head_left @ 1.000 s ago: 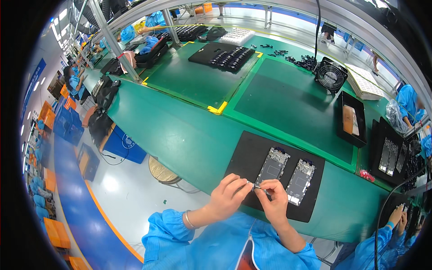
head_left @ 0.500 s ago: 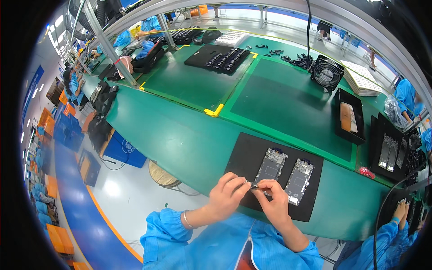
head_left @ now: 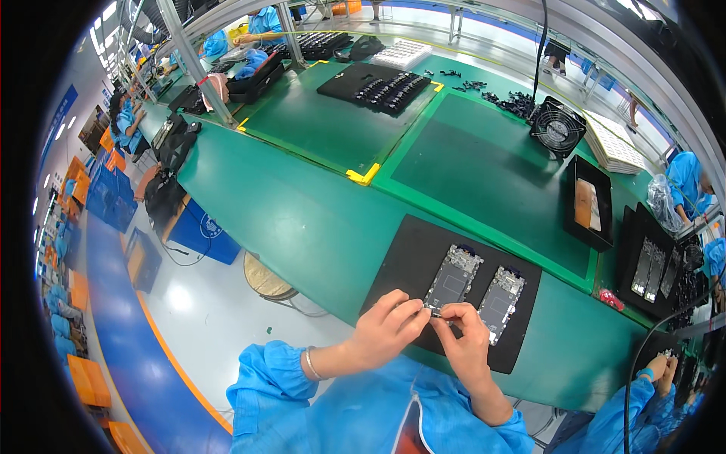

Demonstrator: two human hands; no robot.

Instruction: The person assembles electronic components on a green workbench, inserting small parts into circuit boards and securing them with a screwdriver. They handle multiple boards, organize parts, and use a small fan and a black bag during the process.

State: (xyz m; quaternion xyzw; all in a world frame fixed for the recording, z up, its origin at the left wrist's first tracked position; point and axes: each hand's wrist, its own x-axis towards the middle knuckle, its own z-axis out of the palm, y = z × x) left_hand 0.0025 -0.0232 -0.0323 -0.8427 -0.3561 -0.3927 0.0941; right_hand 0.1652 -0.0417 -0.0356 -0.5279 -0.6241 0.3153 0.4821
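- The left hand (head_left: 384, 331) is pinching narrowly, its fingertips gripping one side of a small part (head_left: 433, 312).
- The right hand (head_left: 466, 334) is closing thumb and finger on the other side, so the part is sitting between both hands.
- Fingers are hiding most of it; I can't tell its shape.
- Just beyond the fingertips, one circuit board (head_left: 452, 280) is lying on a black mat (head_left: 404, 253).
- A second circuit board (head_left: 500, 305) is lying to its right, apart from the hands.
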